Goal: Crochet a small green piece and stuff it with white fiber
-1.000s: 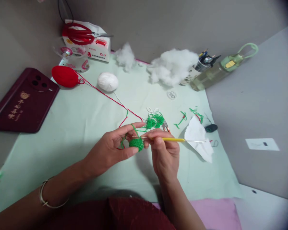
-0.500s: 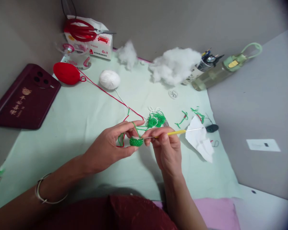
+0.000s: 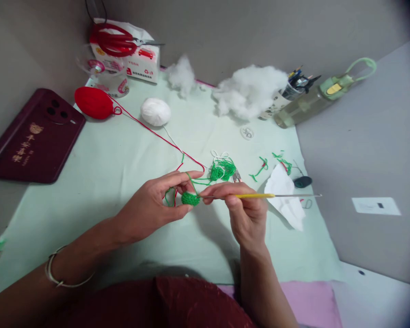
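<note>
My left hand (image 3: 160, 196) pinches a small green crocheted piece (image 3: 190, 198) between thumb and fingers. A strand of green yarn runs up from the piece over its raised index finger. My right hand (image 3: 241, 207) is closed round a crochet hook (image 3: 254, 196) with a yellow handle and metal ends. One end of the hook points left at the edge of the green piece, its tip hard to make out; the other end sticks out to the right. Just beyond my hands lies a tangle of green yarn (image 3: 222, 171), with some white yarn in it.
At the back left are a red yarn ball (image 3: 94, 103), a white yarn ball (image 3: 156, 112), a dark red phone (image 3: 37, 136) and scissors (image 3: 114, 40) on a tissue pack (image 3: 143, 64). White stuffing (image 3: 249, 93), a bottle (image 3: 307, 102) and crumpled paper (image 3: 284, 196) are at the right.
My right hand has shifted to the right and the crochet hook now lies nearly level, with its free end reaching farther right. The green piece has moved slightly left with my left hand.
</note>
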A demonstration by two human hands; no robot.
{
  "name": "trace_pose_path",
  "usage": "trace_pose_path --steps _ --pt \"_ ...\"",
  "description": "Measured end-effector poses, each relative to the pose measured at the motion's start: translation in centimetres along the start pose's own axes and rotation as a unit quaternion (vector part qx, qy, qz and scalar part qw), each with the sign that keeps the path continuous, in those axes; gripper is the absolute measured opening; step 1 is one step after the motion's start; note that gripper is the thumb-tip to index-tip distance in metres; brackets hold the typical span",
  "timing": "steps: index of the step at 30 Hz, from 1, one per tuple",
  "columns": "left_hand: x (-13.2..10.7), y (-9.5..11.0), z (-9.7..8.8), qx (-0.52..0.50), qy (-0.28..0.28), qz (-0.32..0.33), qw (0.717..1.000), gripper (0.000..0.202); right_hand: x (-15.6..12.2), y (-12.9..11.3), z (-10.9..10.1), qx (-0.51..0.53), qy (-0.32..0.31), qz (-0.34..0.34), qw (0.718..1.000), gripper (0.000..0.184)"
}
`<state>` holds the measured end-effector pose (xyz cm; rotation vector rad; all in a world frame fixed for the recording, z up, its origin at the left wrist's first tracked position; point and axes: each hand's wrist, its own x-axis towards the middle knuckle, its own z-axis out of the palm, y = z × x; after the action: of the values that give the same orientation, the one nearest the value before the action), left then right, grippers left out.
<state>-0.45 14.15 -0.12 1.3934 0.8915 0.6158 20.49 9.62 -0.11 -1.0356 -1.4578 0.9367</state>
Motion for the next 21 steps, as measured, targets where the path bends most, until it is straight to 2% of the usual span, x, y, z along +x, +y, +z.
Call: trace_pose_path --steps 5,7,12,16,18,21 --pt "0.1 -0.3 0.2 -0.024 0.024 -0.007 0.999 0.018 -0.7 0.6 1.0 -0.072 0.013 -0.098 0.992 0.02" --pt "0.1 -0.5 0.3 -0.024 0.031 -0.011 0.999 0.018 -0.9 0.7 1.2 -0.084 0.02 -0.113 0.99 0.02" --pt "-0.1 -0.3 0.1 -0.023 0.019 -0.009 1.0 0.034 -0.7 0.7 1.1 0.019 0.045 -0.025 0.998 0.019" --pt "0.1 0.0 -0.1 -0.013 0.001 -0.007 1.0 0.043 -0.6 1.1 0.9 0.112 0.054 0.038 0.991 0.018" --pt "0.1 0.1 -0.1 -0.001 -0.001 -0.006 1.0 0.042 -0.7 1.3 0.9 0.139 0.053 0.057 0.987 0.018" --pt "0.1 0.0 -0.1 0.019 0.003 -0.002 1.0 0.029 -0.7 1.3 1.0 0.127 0.055 0.066 0.988 0.019"
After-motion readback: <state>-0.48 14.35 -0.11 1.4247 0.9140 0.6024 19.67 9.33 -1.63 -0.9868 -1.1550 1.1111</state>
